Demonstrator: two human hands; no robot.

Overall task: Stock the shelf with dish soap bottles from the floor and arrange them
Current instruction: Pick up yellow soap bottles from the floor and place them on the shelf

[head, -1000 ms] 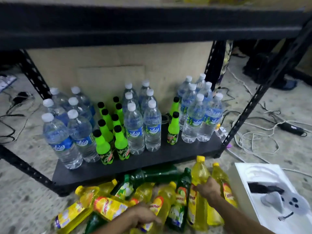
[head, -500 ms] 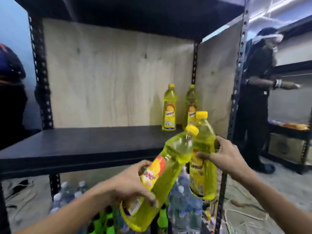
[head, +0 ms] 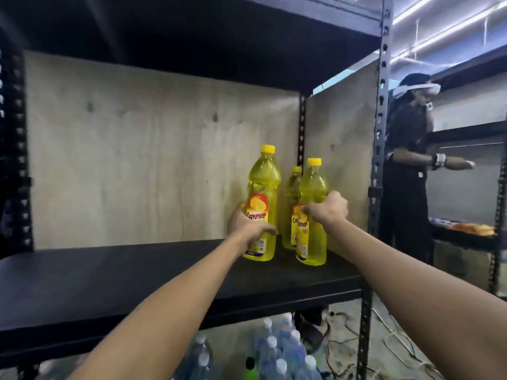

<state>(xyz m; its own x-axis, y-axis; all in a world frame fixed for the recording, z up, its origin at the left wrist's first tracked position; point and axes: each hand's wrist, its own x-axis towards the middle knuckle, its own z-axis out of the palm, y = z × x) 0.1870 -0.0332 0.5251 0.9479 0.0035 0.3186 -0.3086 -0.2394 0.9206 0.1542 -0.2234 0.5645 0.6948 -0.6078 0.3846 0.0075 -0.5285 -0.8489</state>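
Two yellow dish soap bottles stand upright on the black shelf (head: 137, 272) near its right end. My left hand (head: 247, 224) grips the lower half of the left bottle (head: 263, 185), whose label faces me. My right hand (head: 327, 208) is closed around the middle of the right bottle (head: 312, 242). Behind them, against the back right corner, another yellow bottle (head: 292, 187) is partly hidden. Both held bottles rest with their bases on the shelf.
Plywood panels (head: 151, 165) close the shelf's back and right side. Water bottles (head: 279, 352) and a green bottle stand on the level below. A person in dark clothes (head: 406, 171) works at a neighbouring rack on the right. Cables lie on the floor (head: 397, 341).
Both hands picked yellow bottles from the floor pile, lifted them up tilted, and now hold them upright on the shelf by the back right corner. The view rose from floor to shelf.
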